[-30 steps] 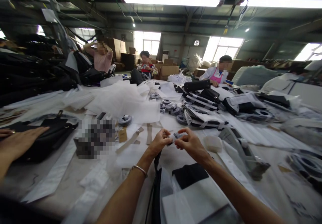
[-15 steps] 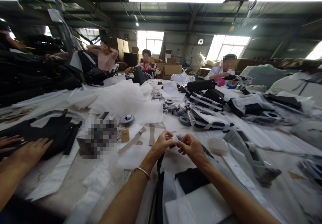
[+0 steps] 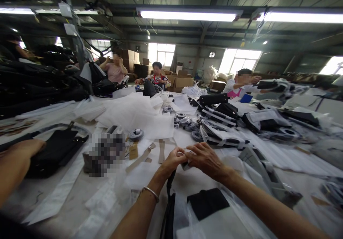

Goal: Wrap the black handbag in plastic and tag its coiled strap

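Observation:
My left hand [image 3: 173, 161] and my right hand [image 3: 204, 159] meet above the table [image 3: 66, 210], both pinched round a small pale and dark piece [image 3: 185, 164] that is mostly hidden by my fingers. A metal bangle sits on my left wrist. A black strap [image 3: 168, 210] hangs down below my hands. A black flat piece [image 3: 207, 202] inside clear plastic wrapping lies just in front of me.
A co-worker's hand [image 3: 20, 151] at the left rests on a black bag [image 3: 57, 149]. White tissue sheets [image 3: 134, 112], rolls of tape [image 3: 136, 134] and wrapped black bags [image 3: 222, 122] cover the table. Three people sit at the far end.
My right hand has moved over the small piece, covering it more. The co-worker's hand has shifted on the black bag. The view has tilted up a little.

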Tool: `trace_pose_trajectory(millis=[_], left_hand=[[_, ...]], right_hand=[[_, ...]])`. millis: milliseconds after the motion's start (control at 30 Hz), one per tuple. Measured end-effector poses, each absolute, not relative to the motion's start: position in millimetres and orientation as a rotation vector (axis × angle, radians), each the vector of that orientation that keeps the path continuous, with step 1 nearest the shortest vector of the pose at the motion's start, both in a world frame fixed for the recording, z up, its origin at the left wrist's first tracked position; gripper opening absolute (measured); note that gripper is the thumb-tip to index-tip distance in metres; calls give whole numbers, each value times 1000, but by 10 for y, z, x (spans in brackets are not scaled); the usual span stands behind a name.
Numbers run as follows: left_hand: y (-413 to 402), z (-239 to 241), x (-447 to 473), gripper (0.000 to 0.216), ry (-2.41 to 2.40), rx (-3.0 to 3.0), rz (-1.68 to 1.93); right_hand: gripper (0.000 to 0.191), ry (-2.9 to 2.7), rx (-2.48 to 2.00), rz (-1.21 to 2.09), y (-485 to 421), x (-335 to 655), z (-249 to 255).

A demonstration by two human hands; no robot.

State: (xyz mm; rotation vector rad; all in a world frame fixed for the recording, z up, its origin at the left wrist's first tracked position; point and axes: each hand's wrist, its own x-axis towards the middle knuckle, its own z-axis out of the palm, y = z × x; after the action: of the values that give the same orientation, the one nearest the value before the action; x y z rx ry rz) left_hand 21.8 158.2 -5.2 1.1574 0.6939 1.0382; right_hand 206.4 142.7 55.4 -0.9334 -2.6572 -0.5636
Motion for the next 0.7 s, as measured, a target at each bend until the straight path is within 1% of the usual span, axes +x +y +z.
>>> trace_pose_trajectory(millis=[67, 100, 167, 233, 267, 333, 400, 467, 567, 700], left_hand=[[1578, -51, 234, 43, 685, 1173, 1033], [1578, -52, 237, 43, 691, 1184, 1030], [1581, -53, 231, 42, 723, 1215, 1023], [1583, -57, 211, 45, 769, 1256, 1013], [1582, -60, 198, 49, 792, 1275, 1010], [1580, -66, 172, 59, 822, 1355, 990], [1583, -73, 149, 66, 834, 1480, 974], [1598, -81, 128, 68, 831, 1570, 969], [1631, -105, 100, 70, 836, 1554, 975], [1638, -195, 91, 79, 945, 1547, 948]], right_hand=[[45, -2734, -871, -533, 1459, 2011, 535], [44, -2752, -875, -518, 1473, 1980, 520], [34, -2757, -937, -508, 1493, 1919, 488], [19, -2764, -1021, -513, 1508, 1867, 459], [15, -2775, -1064, -509, 1515, 1845, 447], [14, -2802, -1151, -475, 1530, 1807, 437], [19, -2820, -1230, -414, 1546, 1767, 450], [28, -2837, -1273, -371, 1565, 1723, 476], [36, -2869, -1271, -347, 1601, 1700, 453], [53, -2864, -1245, -364, 1712, 1810, 170]])
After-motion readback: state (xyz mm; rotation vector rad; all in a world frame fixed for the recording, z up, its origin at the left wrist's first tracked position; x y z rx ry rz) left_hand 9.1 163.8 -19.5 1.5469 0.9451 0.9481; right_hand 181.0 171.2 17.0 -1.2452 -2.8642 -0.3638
